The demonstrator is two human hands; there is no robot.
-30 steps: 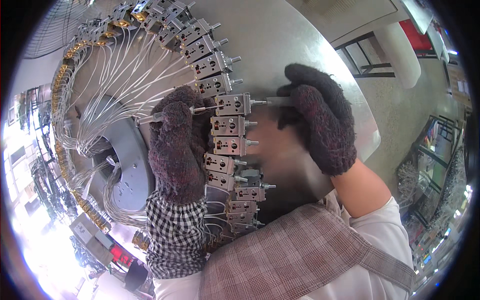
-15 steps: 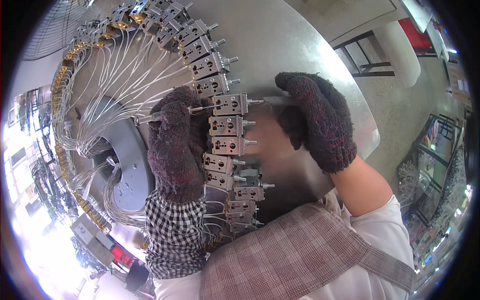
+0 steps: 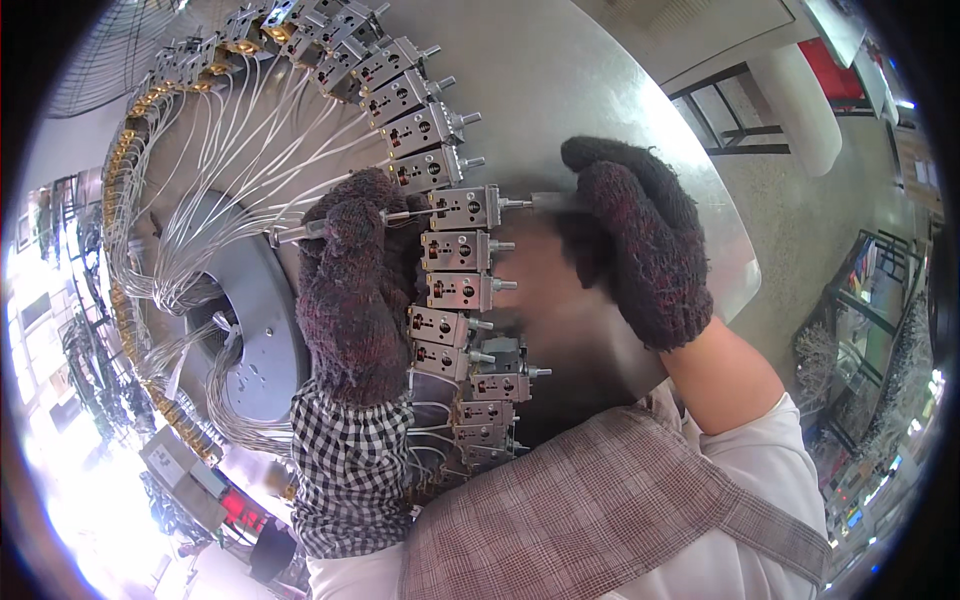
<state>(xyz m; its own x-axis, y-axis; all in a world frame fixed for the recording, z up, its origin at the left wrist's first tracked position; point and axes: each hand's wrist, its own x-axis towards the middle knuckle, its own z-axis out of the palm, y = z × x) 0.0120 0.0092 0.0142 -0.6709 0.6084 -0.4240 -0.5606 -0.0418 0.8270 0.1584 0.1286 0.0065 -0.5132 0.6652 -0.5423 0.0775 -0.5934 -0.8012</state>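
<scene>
My left hand (image 3: 352, 285), in a dark knitted glove, is closed round a slim screwdriver (image 3: 300, 234). The screwdriver's thin shaft points right and meets a small silver metal box, like a thermostat (image 3: 462, 207). From that box's right side a stem sticks out, and a grey tube-shaped tool (image 3: 552, 202) sits in line with its end. My gloved right hand (image 3: 645, 240) holds the tool's other end, its fingers partly smeared by motion. More such thermostats (image 3: 458, 250) stand in a curved row above and below, stems outward, against the edge of a round grey disc.
White leads (image 3: 225, 235) run from the row to a grey hub (image 3: 265, 330) on the left. Brass-coloured parts (image 3: 122, 170) line the far left arc. A shiny metal tabletop (image 3: 545, 80) extends to the right, with a white chair (image 3: 795, 110) beyond its edge.
The right hand has shifted slightly and turned a little at the grey tool. The left hand and the thermostat row have moved only marginally to the right.
</scene>
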